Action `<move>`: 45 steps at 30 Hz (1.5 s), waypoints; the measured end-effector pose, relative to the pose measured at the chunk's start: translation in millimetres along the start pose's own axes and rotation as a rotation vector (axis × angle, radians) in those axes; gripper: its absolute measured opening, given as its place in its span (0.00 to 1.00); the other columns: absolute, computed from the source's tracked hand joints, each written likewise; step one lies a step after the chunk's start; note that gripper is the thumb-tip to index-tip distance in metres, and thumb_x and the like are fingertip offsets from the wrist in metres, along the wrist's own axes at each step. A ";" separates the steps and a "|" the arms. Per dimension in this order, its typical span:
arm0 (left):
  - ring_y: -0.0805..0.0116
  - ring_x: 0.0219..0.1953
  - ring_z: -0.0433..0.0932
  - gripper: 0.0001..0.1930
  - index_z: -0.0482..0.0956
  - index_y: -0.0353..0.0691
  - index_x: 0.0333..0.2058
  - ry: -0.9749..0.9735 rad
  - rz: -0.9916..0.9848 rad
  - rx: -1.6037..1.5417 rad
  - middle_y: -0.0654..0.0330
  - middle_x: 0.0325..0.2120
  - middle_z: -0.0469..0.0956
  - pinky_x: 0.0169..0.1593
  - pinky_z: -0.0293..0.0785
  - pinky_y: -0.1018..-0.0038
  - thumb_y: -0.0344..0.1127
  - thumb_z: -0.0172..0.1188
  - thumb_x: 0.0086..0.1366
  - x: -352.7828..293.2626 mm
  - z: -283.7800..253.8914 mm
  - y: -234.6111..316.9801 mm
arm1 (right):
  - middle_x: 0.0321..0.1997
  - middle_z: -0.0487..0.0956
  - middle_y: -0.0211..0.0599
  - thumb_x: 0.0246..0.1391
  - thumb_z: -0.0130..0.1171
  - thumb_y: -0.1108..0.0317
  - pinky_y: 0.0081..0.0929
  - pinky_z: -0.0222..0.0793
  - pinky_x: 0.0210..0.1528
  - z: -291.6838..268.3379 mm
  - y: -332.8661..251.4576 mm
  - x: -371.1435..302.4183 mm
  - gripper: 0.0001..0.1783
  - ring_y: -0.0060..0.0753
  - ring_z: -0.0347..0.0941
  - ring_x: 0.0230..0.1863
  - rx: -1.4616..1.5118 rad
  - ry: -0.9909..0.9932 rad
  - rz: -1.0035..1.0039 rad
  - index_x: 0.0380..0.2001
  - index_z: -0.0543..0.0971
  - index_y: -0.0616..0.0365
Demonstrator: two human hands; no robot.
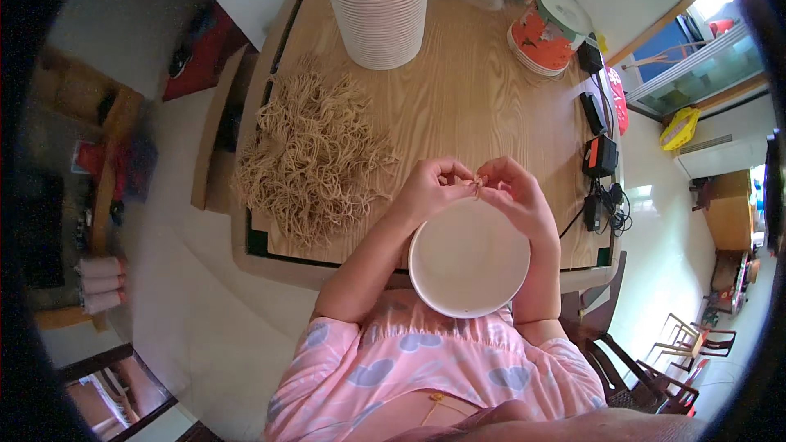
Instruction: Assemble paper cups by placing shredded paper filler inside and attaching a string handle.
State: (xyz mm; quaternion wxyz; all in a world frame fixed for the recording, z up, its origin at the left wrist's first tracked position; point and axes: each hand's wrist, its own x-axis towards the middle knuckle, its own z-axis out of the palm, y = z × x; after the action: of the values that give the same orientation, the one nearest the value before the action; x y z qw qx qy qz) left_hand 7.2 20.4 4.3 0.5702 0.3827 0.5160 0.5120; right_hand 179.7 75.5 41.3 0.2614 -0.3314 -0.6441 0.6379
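A round white paper tub [469,258], its opening facing up, rests between my forearms at the table's near edge. At its far rim, my left hand [440,188] and my right hand [517,195] meet with fingertips pinched together. A short piece of brown twine [477,187] shows between them, right at the rim. How it passes through or around the rim is hidden by my fingers. To the left lies a big loose heap of tan twine pieces [315,155], apart from both hands.
A tall stack of nested white tubs [377,8] stands at the far side of the wooden table [458,90]. Far right are a red-patterned tub [542,42] with a green-edged round piece leaning on it. Black power adapters [600,155] and tangled cables line the right edge.
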 end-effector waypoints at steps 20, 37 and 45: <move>0.82 0.31 0.74 0.14 0.77 0.39 0.43 -0.034 0.006 -0.004 0.67 0.30 0.78 0.36 0.71 0.84 0.26 0.63 0.56 -46.9 3.3 7.5 | 0.27 0.76 0.44 0.46 0.60 0.69 0.38 0.69 0.34 19.0 -19.8 -39.5 0.07 0.47 0.74 0.31 -0.474 0.073 -0.037 0.26 0.76 0.62; 0.84 0.26 0.71 0.02 0.77 0.37 0.30 0.030 0.029 0.147 0.70 0.23 0.74 0.30 0.68 0.85 0.27 0.60 0.59 -38.0 9.3 10.7 | 0.29 0.77 0.42 0.48 0.62 0.69 0.34 0.71 0.36 18.4 -23.6 -32.7 0.10 0.41 0.75 0.32 -0.399 0.043 0.001 0.29 0.73 0.62; 0.83 0.26 0.71 0.02 0.77 0.38 0.31 0.133 0.019 0.024 0.71 0.24 0.75 0.31 0.67 0.83 0.28 0.60 0.59 -38.4 9.8 9.1 | 0.30 0.76 0.33 0.48 0.62 0.74 0.26 0.70 0.34 15.9 -14.4 -20.3 0.12 0.25 0.74 0.33 -0.188 0.013 -0.009 0.34 0.69 0.58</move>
State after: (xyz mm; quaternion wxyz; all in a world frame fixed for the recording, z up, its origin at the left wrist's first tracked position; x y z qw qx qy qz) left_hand 17.3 -14.6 22.4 0.5251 0.3596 0.5552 0.5354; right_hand 179.3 50.2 56.6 0.2362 -0.3559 -0.7010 0.5712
